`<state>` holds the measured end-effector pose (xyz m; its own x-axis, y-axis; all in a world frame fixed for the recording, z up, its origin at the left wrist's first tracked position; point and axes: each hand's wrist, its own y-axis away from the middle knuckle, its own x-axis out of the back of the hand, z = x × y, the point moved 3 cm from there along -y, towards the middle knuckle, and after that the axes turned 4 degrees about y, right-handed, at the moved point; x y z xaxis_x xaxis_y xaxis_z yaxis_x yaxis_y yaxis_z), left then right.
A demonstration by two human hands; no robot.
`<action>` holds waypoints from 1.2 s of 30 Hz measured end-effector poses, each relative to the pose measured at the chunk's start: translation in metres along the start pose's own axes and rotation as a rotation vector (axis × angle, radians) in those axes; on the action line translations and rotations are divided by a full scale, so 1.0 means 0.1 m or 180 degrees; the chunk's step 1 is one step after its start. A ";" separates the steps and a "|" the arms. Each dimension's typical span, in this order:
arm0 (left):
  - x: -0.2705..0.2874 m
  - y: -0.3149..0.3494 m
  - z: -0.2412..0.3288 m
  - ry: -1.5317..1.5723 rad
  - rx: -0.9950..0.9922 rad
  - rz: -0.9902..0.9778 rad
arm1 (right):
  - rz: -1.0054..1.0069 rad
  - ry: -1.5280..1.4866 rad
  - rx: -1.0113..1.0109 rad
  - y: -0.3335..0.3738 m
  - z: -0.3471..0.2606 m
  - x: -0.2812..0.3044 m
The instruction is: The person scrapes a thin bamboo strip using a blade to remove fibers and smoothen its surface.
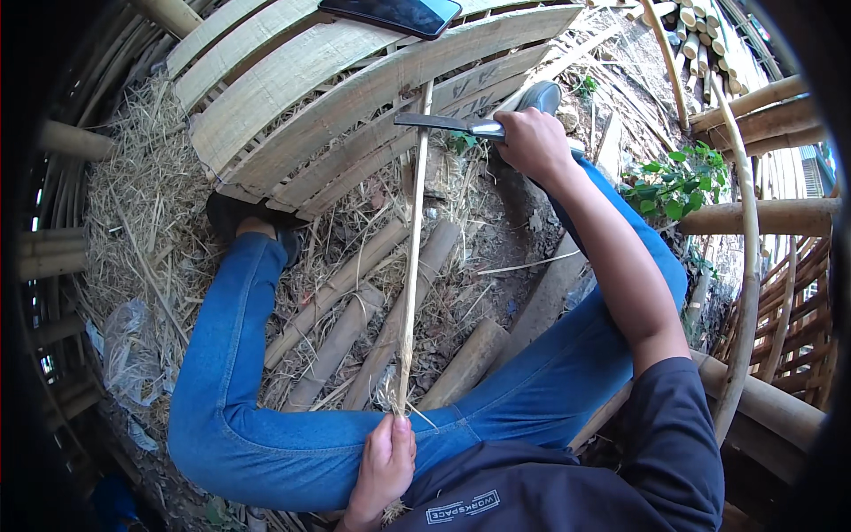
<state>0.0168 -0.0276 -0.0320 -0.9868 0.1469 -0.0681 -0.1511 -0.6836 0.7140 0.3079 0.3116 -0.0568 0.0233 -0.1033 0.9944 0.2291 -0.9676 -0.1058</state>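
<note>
A long, thin bamboo strip [414, 257] runs away from my lap toward a slatted wooden crate [355, 93]. Its near end, with frayed shavings around it, is gripped by my left hand [387, 461], fingers closed. My right hand [536, 144] is wrapped round the handle of a knife [434, 121]. The knife's flat dark blade lies across the strip near its far end, just in front of the slats. Whether the edge bites into the strip, I cannot tell.
On the crate lies a dark phone [394, 13]. Several cut bamboo poles [332, 350] lie between my legs among dry shavings [146, 195]. A plastic bag [131, 350] is at the left, a leafy plant [678, 186] at the right. Bamboo stacks [705, 40] stand far right.
</note>
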 end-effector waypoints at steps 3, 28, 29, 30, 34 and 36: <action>0.04 0.01 0.02 -0.0639 -0.0270 0.0240 | 0.0083 -0.0013 0.0071 0.03 -0.04 -0.01; 0.09 0.40 -0.19 0.0101 0.0336 -0.0028 | 0.0365 -0.0489 0.0344 0.06 -0.27 -0.37; 0.07 0.40 -0.19 0.0107 0.0339 -0.0042 | 0.0420 -0.0534 0.0256 0.04 -0.26 -0.40; 0.05 0.38 -0.17 -0.0045 0.0279 -0.0027 | 0.0481 -0.0573 0.0160 0.02 -0.21 -0.46; 0.02 0.31 -0.19 -0.0228 0.0176 -0.0021 | 0.0487 -0.0520 0.0101 0.05 -0.02 -0.41; 0.04 0.37 -0.12 -0.0325 0.0123 0.0197 | 0.0264 -0.0528 0.0287 -0.04 -0.24 -0.37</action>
<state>0.0068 -0.0612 -0.0140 -0.9828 0.1785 0.0468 -0.0857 -0.6659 0.7411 0.2825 0.3141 -0.0928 0.2039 -0.1352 0.9696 0.3059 -0.9320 -0.1943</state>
